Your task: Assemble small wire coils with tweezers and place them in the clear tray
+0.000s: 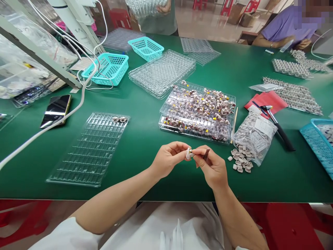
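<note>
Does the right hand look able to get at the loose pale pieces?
Likely yes: the loose pale pieces lie close to the right hand with nothing between, though that hand holds a small part.

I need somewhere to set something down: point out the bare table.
Bare green table lies between the sparse tray and the left hand; another patch, between the loose pieces and the rightmost basket. Crowded: where the filled trays, bag, red sheet and hammer lie close together.
</note>
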`<state>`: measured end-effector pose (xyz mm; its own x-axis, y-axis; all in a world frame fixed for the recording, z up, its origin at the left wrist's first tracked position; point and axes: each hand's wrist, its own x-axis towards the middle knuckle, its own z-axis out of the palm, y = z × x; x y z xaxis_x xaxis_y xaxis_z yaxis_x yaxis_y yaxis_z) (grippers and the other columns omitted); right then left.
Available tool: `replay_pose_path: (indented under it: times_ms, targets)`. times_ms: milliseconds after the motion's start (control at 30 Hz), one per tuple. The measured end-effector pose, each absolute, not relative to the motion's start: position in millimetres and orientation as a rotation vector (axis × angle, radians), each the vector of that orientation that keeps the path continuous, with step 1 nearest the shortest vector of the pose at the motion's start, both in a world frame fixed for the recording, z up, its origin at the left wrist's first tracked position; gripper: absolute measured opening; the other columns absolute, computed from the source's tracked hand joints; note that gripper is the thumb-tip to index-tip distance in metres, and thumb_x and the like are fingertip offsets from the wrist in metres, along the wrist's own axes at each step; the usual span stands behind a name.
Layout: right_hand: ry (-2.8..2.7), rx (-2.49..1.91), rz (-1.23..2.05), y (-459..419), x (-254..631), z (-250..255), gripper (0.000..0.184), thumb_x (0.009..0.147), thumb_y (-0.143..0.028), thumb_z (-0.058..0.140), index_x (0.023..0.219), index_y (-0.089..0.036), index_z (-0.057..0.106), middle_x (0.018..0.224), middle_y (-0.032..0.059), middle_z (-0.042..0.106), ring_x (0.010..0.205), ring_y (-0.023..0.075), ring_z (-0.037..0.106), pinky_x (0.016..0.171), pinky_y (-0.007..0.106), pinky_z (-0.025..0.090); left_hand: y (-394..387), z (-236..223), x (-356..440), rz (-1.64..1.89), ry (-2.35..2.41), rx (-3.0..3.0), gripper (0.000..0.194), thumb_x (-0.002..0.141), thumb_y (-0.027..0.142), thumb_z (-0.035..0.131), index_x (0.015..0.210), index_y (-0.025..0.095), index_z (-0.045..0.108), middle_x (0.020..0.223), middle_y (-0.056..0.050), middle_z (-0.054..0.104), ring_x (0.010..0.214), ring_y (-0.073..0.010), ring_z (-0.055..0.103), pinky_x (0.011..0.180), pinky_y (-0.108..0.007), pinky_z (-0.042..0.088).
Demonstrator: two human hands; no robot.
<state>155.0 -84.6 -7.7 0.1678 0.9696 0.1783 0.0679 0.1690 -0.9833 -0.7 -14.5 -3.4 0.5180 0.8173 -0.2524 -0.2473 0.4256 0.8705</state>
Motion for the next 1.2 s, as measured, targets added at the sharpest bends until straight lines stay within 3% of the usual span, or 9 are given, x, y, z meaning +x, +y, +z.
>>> replay_pose_path:
  times_ms: [333, 600, 1200]
  targets:
    - [-1.162, -1.189, 0.903, -86.3, 156.6, -12.8, 0.014, 0.086, -0.02, 0.066, 0.098, -0.025, 0.073, 0.085, 0.0033, 0.064, 0.064, 0.012, 0.056, 0.047, 0.023, 0.044, -17.6, -1.7, -1.6, 0.79, 0.84, 0.991, 0.022, 0.066, 0.029, 0.083, 0.083, 0.015, 0.077, 0.076, -0.006, 0.077, 0.07, -0.018, 0.07, 0.067, -0.028, 0.058]
    - [-1.124, -1.236, 0.918, -85.7, 157.2, -9.0, 0.012, 0.084, -0.022, 0.069, 0.094, -0.025, 0.075, 0.083, 0.0032, 0.065, 0.061, 0.0109, 0.054, 0.045, 0.023, 0.041, -21.3, -2.4, -3.6, 0.892, 0.881, 1.251, 0.016, 0.073, 0.027, 0.077, 0.086, 0.019, 0.08, 0.088, -0.008, 0.078, 0.075, -0.021, 0.072, 0.07, -0.03, 0.061]
    - [-1.154, -1.324, 0.842, -87.3, 156.8, -8.7, 0.011, 0.084, -0.023, 0.069, 0.093, -0.025, 0.076, 0.083, 0.0034, 0.066, 0.06, 0.0111, 0.055, 0.045, 0.024, 0.043, -23.4, 2.7, -5.1, 0.985, 0.879, 1.605, 0.019, 0.079, 0.02, 0.07, 0.095, 0.025, 0.079, 0.084, -0.004, 0.078, 0.071, -0.0179, 0.07, 0.068, -0.027, 0.056]
